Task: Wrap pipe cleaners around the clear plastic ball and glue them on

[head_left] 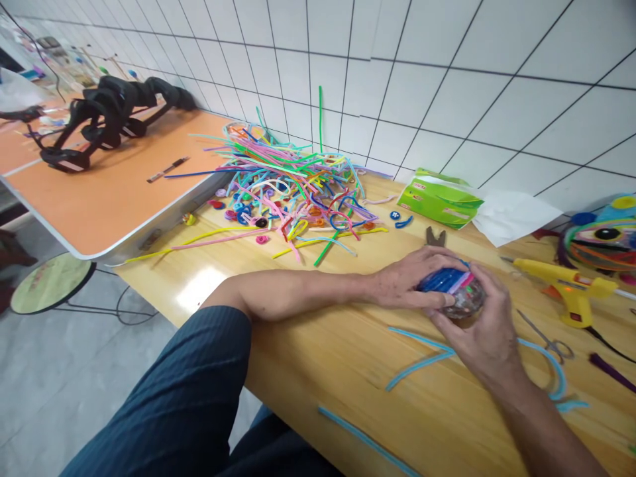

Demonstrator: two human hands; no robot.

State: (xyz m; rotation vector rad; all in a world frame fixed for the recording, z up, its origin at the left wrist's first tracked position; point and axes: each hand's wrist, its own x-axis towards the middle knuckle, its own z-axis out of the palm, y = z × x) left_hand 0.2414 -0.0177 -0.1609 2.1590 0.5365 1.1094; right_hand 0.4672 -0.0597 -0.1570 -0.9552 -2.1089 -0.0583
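Between both hands is a round, see-through object partly wrapped in blue, lilac and pink pipe cleaners (pixel 460 286); its exact kind is unclear. My left hand (pixel 412 278) curls over its top and left side. From the right, my right hand (pixel 489 331) grips it with the thumb beneath and fingers along the far side. Light-blue pipe cleaners (pixel 420 371) lie bent on the wooden table (pixel 308 351) below the hands, and another light-blue one (pixel 365 440) is at the front edge. Just beyond my left hand, dark pliers (pixel 436 236) poke out.
A heap of coloured pipe cleaners (pixel 298 172) and buttons lies against the tiled wall. To the right are a yellow glue gun (pixel 571 281), scissors (pixel 549 341) and a decorated object (pixel 603 235). A green tissue pack (pixel 440 199) stands behind. Black straps (pixel 109 116) rest on the orange table (pixel 124 199).
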